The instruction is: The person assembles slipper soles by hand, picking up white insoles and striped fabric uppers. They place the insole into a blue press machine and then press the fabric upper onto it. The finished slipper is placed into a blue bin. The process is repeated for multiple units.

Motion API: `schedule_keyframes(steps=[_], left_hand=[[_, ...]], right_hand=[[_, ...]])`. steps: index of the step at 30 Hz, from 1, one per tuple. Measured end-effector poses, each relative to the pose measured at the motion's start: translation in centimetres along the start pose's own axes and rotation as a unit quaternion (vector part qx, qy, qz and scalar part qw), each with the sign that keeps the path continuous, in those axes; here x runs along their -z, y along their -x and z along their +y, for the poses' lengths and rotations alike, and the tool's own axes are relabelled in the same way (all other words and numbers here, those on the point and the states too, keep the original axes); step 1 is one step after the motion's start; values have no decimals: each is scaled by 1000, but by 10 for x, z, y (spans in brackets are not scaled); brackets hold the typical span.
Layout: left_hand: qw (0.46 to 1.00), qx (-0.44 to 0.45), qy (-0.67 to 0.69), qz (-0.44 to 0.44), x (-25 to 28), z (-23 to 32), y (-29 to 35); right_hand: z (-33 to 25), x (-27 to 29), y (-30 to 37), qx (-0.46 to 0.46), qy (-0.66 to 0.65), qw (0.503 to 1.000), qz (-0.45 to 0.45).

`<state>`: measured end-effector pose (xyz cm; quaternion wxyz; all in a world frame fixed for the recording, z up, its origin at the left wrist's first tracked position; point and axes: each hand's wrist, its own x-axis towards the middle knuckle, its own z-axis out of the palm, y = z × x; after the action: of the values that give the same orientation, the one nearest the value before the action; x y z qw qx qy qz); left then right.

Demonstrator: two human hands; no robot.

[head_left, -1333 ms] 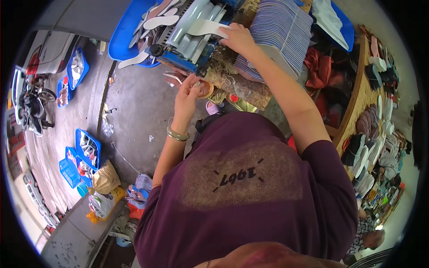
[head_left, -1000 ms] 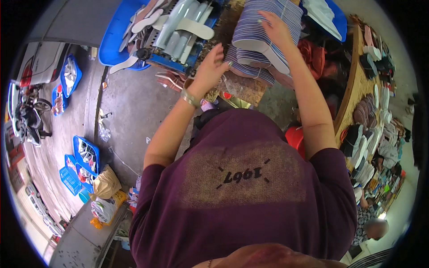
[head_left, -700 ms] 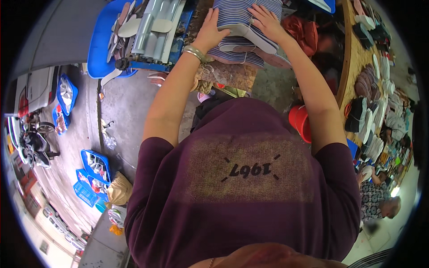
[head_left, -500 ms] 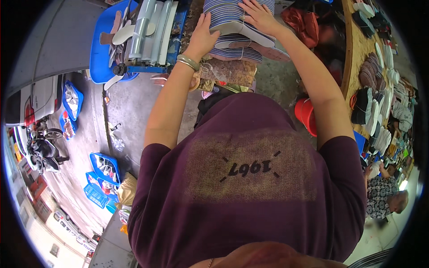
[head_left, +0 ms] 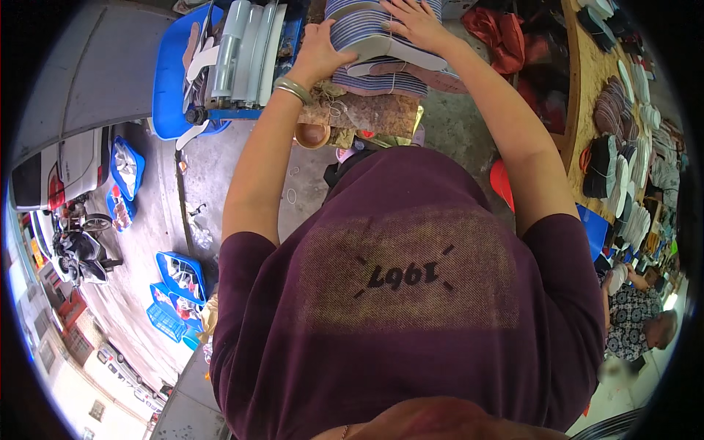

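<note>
A large stack of white insoles (head_left: 358,29) with blue edges lies at the top of the view, on a worn, stained work surface (head_left: 359,110). My left hand (head_left: 320,53) cups the stack's left end, thumb stretched along the nearest insole and fingers on the side. On its wrist is a pale bangle. Over the stack's right part rests my right hand (head_left: 419,28), its fingers spread and flat. Just below, a smaller bundle of insoles (head_left: 381,82), some brownish-pink, is tied with thin string and partly covered by the big stack.
Left of the work surface stand clear rolls (head_left: 235,51) and a blue tub (head_left: 167,95) of insole pieces. A small round bowl (head_left: 313,135) sits at the near edge. Rightward are a red bucket (head_left: 501,185), a wooden board (head_left: 579,88) with insole bundles, and another person (head_left: 632,315).
The view has shifted slightly, and the round bowl shows more fully. Both hands stay on the stack, the left still at its left end and the right still spread on top.
</note>
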<state>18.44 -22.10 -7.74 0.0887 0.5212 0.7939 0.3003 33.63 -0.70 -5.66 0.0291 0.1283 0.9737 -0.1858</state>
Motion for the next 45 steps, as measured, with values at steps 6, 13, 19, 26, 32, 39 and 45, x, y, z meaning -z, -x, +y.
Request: schedule_keyframes(steps=[6, 13, 19, 26, 32, 39, 45], left_hand=[[997, 55, 43, -26, 47, -3, -8], [991, 122, -59, 16, 109, -6, 20], [976, 198, -51, 75, 104, 21, 64], [947, 205, -103, 223, 124, 67, 124], [963, 170, -21, 207, 156, 76, 161], [907, 132, 262, 303, 172, 63, 173], [596, 104, 756, 251, 63, 23, 205]], right_hand=[[-26, 17, 24, 27, 36, 999, -9], [-20, 4, 20, 41, 124, 991, -4], [5, -33, 14, 86, 135, 972, 170], [-8, -9, 14, 68, 36, 991, 109], [-118, 21, 27, 215, -68, 973, 47], [-182, -14, 43, 153, -394, 897, -132], [-217, -20, 29, -27, -547, 775, -314]])
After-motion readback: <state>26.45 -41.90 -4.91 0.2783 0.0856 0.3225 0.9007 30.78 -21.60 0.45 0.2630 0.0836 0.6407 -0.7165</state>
